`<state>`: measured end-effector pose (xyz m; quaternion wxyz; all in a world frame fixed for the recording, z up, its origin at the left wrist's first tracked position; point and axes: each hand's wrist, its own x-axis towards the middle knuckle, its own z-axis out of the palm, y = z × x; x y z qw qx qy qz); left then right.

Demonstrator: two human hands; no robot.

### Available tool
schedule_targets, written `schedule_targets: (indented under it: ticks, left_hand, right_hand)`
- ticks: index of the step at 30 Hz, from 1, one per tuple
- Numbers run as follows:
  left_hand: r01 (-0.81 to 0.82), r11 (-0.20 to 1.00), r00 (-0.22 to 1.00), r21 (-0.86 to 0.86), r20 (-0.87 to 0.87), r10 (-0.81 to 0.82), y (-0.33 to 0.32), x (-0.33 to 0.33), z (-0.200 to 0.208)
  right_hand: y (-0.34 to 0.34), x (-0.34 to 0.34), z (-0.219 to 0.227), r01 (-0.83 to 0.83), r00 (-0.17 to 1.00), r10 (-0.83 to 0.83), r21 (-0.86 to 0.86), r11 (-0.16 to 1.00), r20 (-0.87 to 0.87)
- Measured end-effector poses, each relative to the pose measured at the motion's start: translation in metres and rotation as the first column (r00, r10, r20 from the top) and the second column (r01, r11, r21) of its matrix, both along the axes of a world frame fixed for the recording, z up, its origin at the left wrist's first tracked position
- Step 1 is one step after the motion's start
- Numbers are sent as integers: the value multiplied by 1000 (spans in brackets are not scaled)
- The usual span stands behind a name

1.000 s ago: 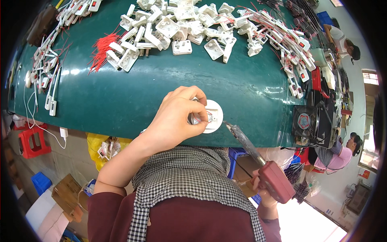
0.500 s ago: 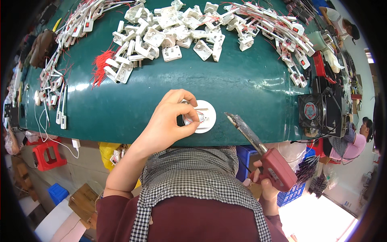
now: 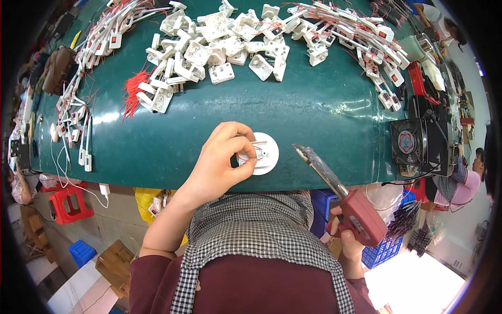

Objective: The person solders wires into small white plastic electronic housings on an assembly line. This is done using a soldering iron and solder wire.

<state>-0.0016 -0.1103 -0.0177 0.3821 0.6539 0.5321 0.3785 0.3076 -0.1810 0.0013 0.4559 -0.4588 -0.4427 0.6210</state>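
My left hand (image 3: 220, 159) is closed in a pinch over a white plastic part with thin red wires (image 3: 258, 153). The part lies on a round white disc (image 3: 270, 161) near the table's front edge, and my fingers hide its left side. My right hand (image 3: 346, 234) grips a dark red soldering gun (image 3: 364, 219) by its handle. The gun's long metal barrel slants up and to the left over the table edge. Its tip stays apart from the disc, a short way to its right.
White plastic housings (image 3: 214, 44) are heaped at the back of the green table (image 3: 209, 110), beside red wires (image 3: 135, 90). Switch assemblies on white cables (image 3: 366, 49) lie on both sides. A small fan (image 3: 406, 142) stands right. Two other people are at the far right.
The whole picture has shifted slightly. My left hand keeps its pinch on the part, and the soldering gun is held nearly as before.
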Motion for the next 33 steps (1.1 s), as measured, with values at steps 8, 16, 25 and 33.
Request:
schedule_targets:
  ticks: [8,16,25,33]
  left_hand:
    - [-18,999,1000,45,-22,19,-1,2,-3]
    - [-55,992,997,113,-48,60,-2,5,-6]
    - [86,989,987,119,-145,-68,4,-3,3]
    - [-11,991,881,-133,468,72,17,-31,15]
  right_hand:
    - [1,-1,1,1,1000,-1,8,1000,12]
    - [2,-3,1,-5,1000,5,8,1000,21]
    - [16,-11,-2,103,994,-106,110,989,27]
    - [33,11,15,84,570,60,130,988,-819]
